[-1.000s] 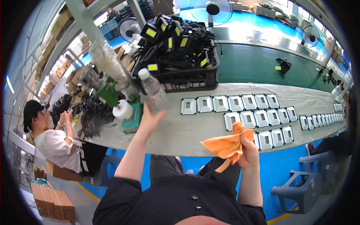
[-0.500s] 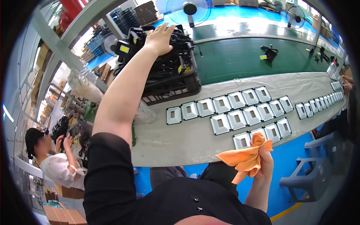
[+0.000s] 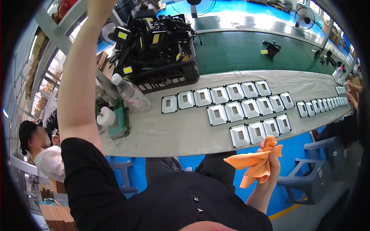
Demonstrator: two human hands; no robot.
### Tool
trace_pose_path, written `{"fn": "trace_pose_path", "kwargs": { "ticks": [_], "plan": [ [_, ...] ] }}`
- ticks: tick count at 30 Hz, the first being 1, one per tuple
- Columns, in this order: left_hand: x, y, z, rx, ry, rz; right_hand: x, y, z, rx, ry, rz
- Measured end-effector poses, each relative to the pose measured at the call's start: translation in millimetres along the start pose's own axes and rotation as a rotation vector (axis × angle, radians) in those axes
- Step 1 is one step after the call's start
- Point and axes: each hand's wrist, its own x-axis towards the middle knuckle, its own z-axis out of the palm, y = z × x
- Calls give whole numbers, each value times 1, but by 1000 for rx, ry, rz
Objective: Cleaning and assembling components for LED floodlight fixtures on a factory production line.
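My right hand (image 3: 271, 161) is shut on a crumpled orange cloth (image 3: 252, 163), held up in front of my chest just below the table's near edge. My left arm (image 3: 79, 88) is raised straight up along the left side. It leaves the picture at the top edge beside a black crate (image 3: 169, 75), so its hand is out of sight. A clear plastic bottle (image 3: 131, 94) lies on its side on the grey table (image 3: 181, 134), just right of that arm. Rows of white square frames (image 3: 239, 104) cover the table in front of me.
The black crate holds dark lamps with yellow panels and cables. A white tape roll (image 3: 106, 115) and a green block (image 3: 120, 122) sit at the table's left end. A person (image 3: 40, 152) works at far left, another's hand (image 3: 352, 96) at far right. A grey stool (image 3: 320, 171) stands right of me.
My left hand let go of the bottle, reached over the crate, then rose out of the top of the picture. The bottle now lies on the table. The cloth stayed in my right hand.
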Motion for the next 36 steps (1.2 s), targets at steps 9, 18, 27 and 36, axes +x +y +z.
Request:
{"fn": "trace_pose_path", "kwargs": {
  "ticks": [9,18,27,36],
  "plan": [
    [-232,0,-79,-625,-222,-160,-10,21,30,-158,-113,97],
    [-387,-20,-145,42,-669,-446,-13,41,39,-125,-224,219],
    [-385,-24,-168,9,-1312,-121,-2,82,77,-291,-251,315],
    [-384,-23,-141,-1290,-280,-1499,7,136,140,-760,-488,66]
  ]
}}
